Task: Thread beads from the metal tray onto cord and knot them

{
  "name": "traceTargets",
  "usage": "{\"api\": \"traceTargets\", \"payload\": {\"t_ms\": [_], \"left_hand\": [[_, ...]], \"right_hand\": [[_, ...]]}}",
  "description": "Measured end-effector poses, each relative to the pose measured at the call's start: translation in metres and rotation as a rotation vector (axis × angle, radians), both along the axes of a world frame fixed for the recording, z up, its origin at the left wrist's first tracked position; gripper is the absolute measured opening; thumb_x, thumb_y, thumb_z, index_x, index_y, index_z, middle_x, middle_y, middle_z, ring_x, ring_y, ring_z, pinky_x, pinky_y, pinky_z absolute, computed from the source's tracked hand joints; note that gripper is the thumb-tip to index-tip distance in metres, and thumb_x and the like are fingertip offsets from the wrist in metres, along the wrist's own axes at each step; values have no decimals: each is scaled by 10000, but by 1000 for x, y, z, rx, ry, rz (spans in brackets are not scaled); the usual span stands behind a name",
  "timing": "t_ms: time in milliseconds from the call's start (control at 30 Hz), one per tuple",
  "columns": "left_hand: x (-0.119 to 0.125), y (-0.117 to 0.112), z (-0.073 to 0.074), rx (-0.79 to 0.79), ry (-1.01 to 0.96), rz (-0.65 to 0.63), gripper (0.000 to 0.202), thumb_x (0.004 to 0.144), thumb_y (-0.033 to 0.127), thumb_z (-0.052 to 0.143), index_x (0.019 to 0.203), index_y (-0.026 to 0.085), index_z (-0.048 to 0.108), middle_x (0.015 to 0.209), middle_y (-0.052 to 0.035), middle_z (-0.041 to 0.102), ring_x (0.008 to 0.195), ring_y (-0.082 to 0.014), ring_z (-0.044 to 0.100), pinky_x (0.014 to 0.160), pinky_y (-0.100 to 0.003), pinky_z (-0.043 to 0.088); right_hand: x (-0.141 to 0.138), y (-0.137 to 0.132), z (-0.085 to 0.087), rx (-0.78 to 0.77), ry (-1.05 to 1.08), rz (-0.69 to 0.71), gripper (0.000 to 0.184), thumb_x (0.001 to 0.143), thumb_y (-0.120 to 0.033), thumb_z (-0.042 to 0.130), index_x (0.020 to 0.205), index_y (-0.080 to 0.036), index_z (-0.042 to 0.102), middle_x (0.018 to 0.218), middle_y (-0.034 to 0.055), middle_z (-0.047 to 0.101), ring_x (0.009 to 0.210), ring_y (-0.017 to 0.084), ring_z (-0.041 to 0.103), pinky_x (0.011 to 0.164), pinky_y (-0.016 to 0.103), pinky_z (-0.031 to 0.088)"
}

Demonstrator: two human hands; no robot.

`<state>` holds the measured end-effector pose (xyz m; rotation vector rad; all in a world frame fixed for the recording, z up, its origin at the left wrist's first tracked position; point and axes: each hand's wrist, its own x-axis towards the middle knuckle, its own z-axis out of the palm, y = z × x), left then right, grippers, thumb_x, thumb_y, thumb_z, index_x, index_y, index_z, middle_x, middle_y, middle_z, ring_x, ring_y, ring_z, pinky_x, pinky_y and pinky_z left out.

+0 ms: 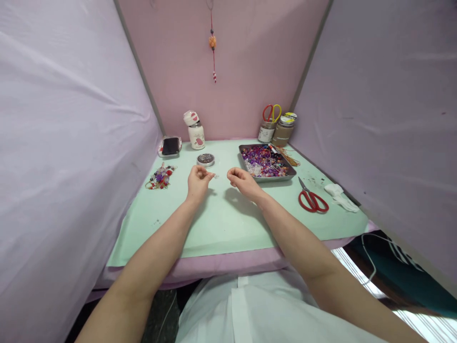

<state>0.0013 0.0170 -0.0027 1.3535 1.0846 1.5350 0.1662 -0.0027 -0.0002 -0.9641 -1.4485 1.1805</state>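
Fingers [237, 174] on both hands stand narrow, in a pinch. Largest is the bead tray [276, 179]; at its near left corner is the right hand [245, 183], farther left, the left hand [197, 184]. Smallest, a clear piece [216, 176] left of the tray, is held at the left fingertips; whether the right holds something, I cannot tell. Handling it seems the present step, calling next for steady fingertips.

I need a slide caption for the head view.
Left hand pinching a tiny clear item, right hand opposite, red scissors and a bead tray nearby.
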Motion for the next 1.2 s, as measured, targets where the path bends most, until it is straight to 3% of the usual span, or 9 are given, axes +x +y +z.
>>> {"api": "traceTargets", "payload": {"t_ms": [167, 333, 533, 667, 833, 1067, 1200], "left_hand": [[0, 0, 1, -127, -22, -36, 300, 620, 143, 658, 785, 207, 416, 625, 65, 561, 650, -122, 599, 678, -275, 471], [0, -1, -2, -211, 21, -140, 270, 625, 116, 612, 803, 197, 426, 617, 53, 579, 614, -116, 594, 656, -261, 433], [2, 3, -7, -169, 114, -102, 267, 620, 65, 569, 788, 204, 416, 587, 72, 536, 608, -113, 595, 654, -250, 413], [4, 6, -8, -145, 180, -19, 278, 611, 52, 561, 793, 209, 420, 593, 69, 517, 613, -114, 577, 623, -237, 392], [0, 8, -8, -137, 183, -7, 264, 639, 76, 552, 813, 216, 411, 618, 59, 541, 667, -132, 605, 641, -246, 415], [-11, 13, -11, -155, 174, 2, 193, 742, 226, 560, 928, 197, 517, 795, -22, 651, 807, -157, 627, 747, -304, 464], [-9, 8, -5, 11, 342, -52, 231, 772, 315, 584, 964, 192, 618, 1034, -72, 657, 872, -160, 603, 751, -291, 471]], "right_hand": [[-2, 2, -5, 9, 63, 70, 197, 777, -383, 601, 803, -206, 518, 628, -64, 420, 558, 78, 375, 551, 231, 292], [-8, 0, -7, 7, 190, 176, 251, 763, -411, 630, 787, -208, 483, 878, -11, 556, 593, 68, 435, 541, 227, 307], [-14, 1, -11, -25, 189, 121, 196, 755, -338, 601, 751, -206, 456, 659, -57, 491, 520, 60, 379, 486, 207, 248], [-17, -1, -11, -30, 177, 103, 167, 749, -297, 582, 739, -206, 442, 639, -66, 482, 504, 54, 367, 482, 205, 245], [-17, -2, -9, -87, 267, 97, 226, 724, -325, 641, 747, -203, 452, 670, -57, 501, 524, 51, 378, 493, 202, 256], [-3, 6, -5, -134, 551, 21, 329, 639, -305, 758, 743, -197, 465, 710, -42, 510, 563, 47, 403, 498, 184, 277], [0, 8, -4, -127, 571, 39, 341, 646, -318, 769, 747, -200, 465, 715, -40, 505, 567, 52, 397, 494, 187, 285]]}}
